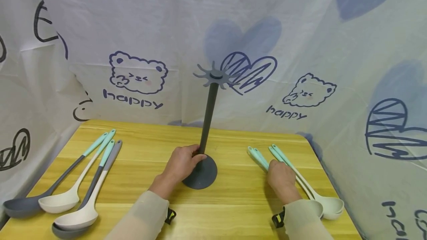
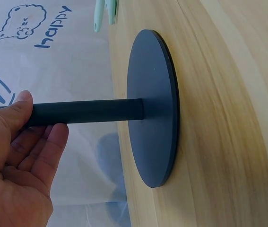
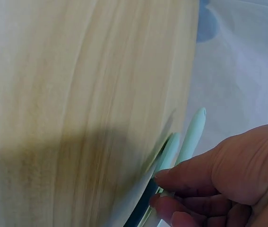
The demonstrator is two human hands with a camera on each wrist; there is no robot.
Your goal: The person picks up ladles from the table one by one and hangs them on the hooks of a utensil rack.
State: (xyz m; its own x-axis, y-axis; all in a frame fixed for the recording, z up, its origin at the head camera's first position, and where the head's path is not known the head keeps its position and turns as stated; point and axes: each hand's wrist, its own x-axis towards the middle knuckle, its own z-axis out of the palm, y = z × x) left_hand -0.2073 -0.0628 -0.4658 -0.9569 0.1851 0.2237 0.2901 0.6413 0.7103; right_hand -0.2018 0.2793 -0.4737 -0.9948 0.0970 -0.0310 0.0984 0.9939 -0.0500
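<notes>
A dark grey rack stand [image 1: 208, 117] rises upright from a round base [image 2: 152, 113] on the table, with a ring of curved hooks [image 1: 216, 76] at its top. My left hand [image 1: 181, 164] grips its pole low down, thumb and fingers around it just above the base. To the right, my right hand [image 1: 282, 180] pinches a mint-handled ladle [image 3: 193, 135] by its handle. Another mint handle [image 3: 169, 151] lies right beside it. Two more ladles with mint handles [image 1: 283, 155] and pale bowls [image 1: 328, 206] lie next to that hand; my sleeve covers part of the bowls.
Several ladles lie at the table's left, with dark grey [image 1: 23, 206] and white bowls [image 1: 75, 217] toward the near edge. Behind the wooden table [image 1: 146, 136] hangs a white cloth [image 1: 186, 95] printed with bears and hearts, also along both sides. None of the hooks carries a ladle.
</notes>
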